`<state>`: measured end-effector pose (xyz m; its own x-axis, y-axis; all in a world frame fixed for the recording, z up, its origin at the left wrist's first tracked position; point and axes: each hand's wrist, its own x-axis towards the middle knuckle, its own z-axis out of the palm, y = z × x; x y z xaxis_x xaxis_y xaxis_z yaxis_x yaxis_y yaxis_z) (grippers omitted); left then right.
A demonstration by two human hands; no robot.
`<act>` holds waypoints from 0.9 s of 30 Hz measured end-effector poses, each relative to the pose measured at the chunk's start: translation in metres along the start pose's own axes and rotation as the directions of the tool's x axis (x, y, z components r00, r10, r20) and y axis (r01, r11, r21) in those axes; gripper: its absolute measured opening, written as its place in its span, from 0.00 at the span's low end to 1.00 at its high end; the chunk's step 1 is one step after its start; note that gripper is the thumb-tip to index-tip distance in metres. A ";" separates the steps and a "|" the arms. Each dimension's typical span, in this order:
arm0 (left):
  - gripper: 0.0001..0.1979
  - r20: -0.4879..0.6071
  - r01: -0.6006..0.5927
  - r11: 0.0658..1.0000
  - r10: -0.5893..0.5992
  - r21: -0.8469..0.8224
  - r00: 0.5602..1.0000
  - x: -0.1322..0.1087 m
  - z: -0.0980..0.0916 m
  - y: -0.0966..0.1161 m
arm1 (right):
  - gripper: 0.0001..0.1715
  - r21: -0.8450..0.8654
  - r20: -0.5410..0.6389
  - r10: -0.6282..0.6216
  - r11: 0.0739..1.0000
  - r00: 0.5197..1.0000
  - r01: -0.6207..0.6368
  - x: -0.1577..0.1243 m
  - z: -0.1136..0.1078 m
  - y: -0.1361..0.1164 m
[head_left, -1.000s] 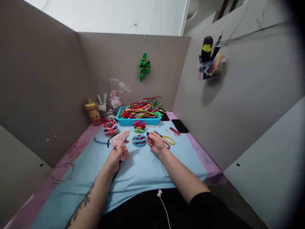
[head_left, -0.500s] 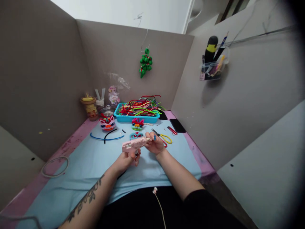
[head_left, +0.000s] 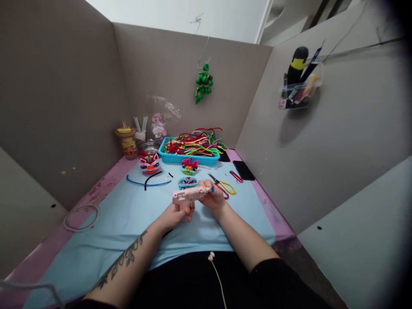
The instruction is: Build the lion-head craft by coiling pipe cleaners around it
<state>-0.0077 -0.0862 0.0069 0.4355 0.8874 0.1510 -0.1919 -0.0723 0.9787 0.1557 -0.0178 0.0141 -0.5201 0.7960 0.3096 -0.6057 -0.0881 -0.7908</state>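
Note:
My left hand point(head_left: 178, 214) is wrapped round the handle of a pink glue gun point(head_left: 186, 196), its nozzle pointing right. In my right hand point(head_left: 212, 198) a small blue piece point(head_left: 213, 189) is pinched between the fingertips, right at the nozzle; whether they touch I cannot tell. Just beyond the gun lies a light-blue and red fuzzy piece point(head_left: 187, 183). Behind that stands a small pink, orange and green lion-like head point(head_left: 189, 166). A larger red and pink lion head point(head_left: 149, 163) sits to its left. Scissors point(head_left: 228, 187) with yellow and red handles lie beside my right hand.
A blue tray point(head_left: 189, 159) of coloured pipe cleaners stands at the back. Blue point(head_left: 154, 185) and black stems lie on the left. A red cutter point(head_left: 236, 176) and a black phone point(head_left: 243, 170) are on the right. Partition walls enclose the table; a pen holder point(head_left: 298, 96) hangs on the right one.
The view has shifted slightly, so everything sits a little further right. The glue gun's nozzle and the blue piece in my right hand have come closer together.

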 end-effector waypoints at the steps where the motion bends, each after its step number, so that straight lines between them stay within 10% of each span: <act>1: 0.30 0.003 0.000 1.000 0.000 0.008 1.000 0.000 0.000 0.001 | 0.34 -0.003 -0.002 0.003 1.000 1.000 -0.003 0.000 0.001 0.000; 27: 0.30 0.082 -0.032 0.991 0.021 0.127 0.996 0.002 -0.004 -0.002 | 0.30 0.177 0.085 -0.081 0.982 0.993 0.065 0.002 0.003 -0.002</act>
<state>-0.0094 -0.0822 0.0047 0.5023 0.8451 0.1828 -0.0928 -0.1575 0.9831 0.1534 -0.0177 0.0179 -0.5187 0.7467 0.4164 -0.7353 -0.1412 -0.6628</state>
